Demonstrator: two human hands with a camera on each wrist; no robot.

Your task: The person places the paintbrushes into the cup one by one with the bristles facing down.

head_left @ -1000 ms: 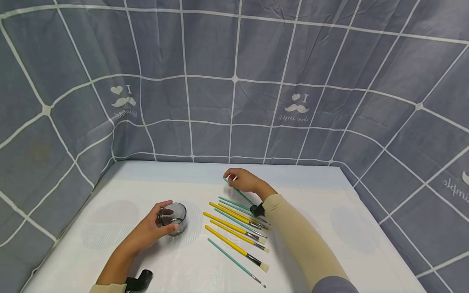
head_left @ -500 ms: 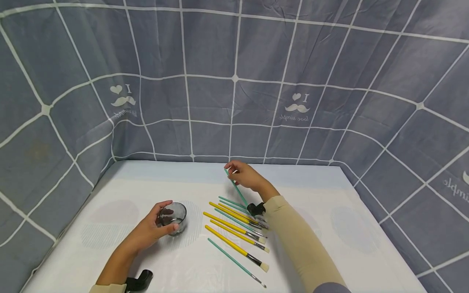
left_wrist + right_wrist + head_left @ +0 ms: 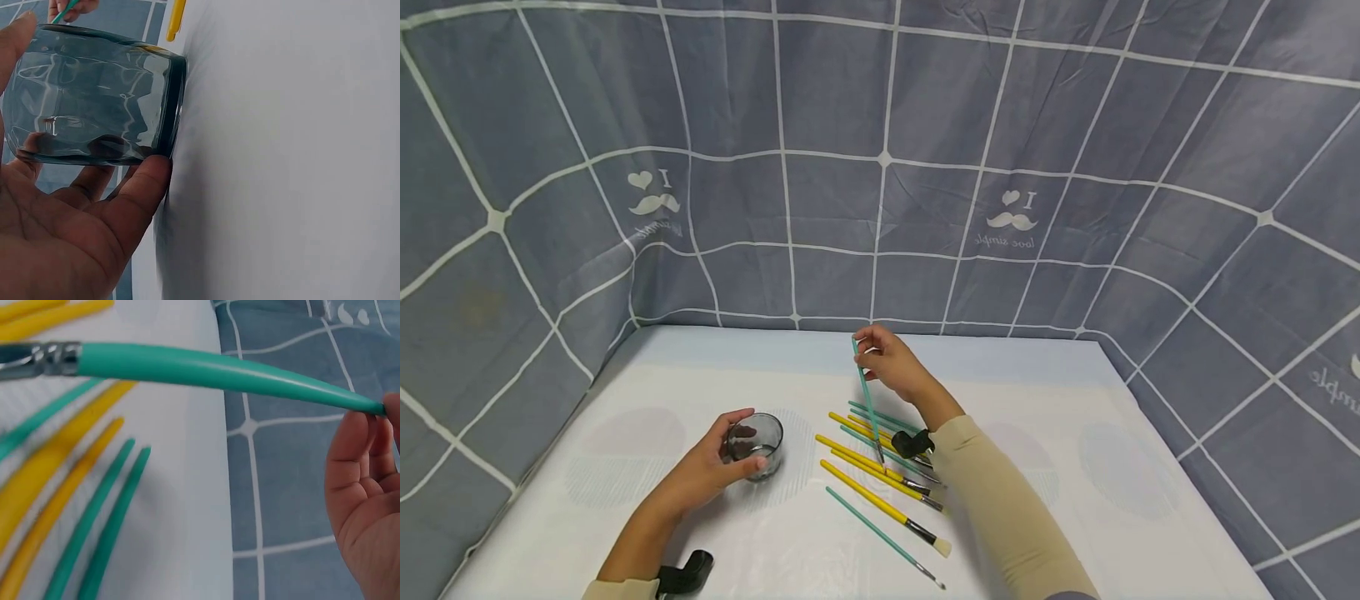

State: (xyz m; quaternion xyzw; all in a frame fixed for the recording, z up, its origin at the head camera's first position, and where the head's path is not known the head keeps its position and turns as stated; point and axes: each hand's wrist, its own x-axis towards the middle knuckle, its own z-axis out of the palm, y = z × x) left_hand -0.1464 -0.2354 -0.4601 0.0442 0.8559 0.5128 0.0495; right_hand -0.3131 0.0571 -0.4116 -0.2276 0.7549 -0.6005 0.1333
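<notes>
My left hand (image 3: 713,467) curls its thumb and fingers round a smoky clear glass cup (image 3: 756,442), which stands upright on the white table. In the left wrist view the cup (image 3: 94,94) has nothing inside it that I can see. With finger and thumb, my right hand (image 3: 891,365) pinches the tail end of a teal paintbrush (image 3: 867,400), its bristle end pointing down over the other brushes. Close up in the right wrist view, the teal paintbrush (image 3: 206,370) shows a silver ferrule; its bristles are out of frame there.
Yellow and teal paintbrushes lie in a loose row right of the cup, among them a thick yellow brush (image 3: 865,487) and a teal brush (image 3: 880,533) nearest me. A grey checked curtain (image 3: 835,208) hangs behind the white table (image 3: 1075,517).
My right hand has lifted the teal paintbrush and drawn it slightly left, swinging it from slanted to nearly upright. My left hand and the cup have stayed in place.
</notes>
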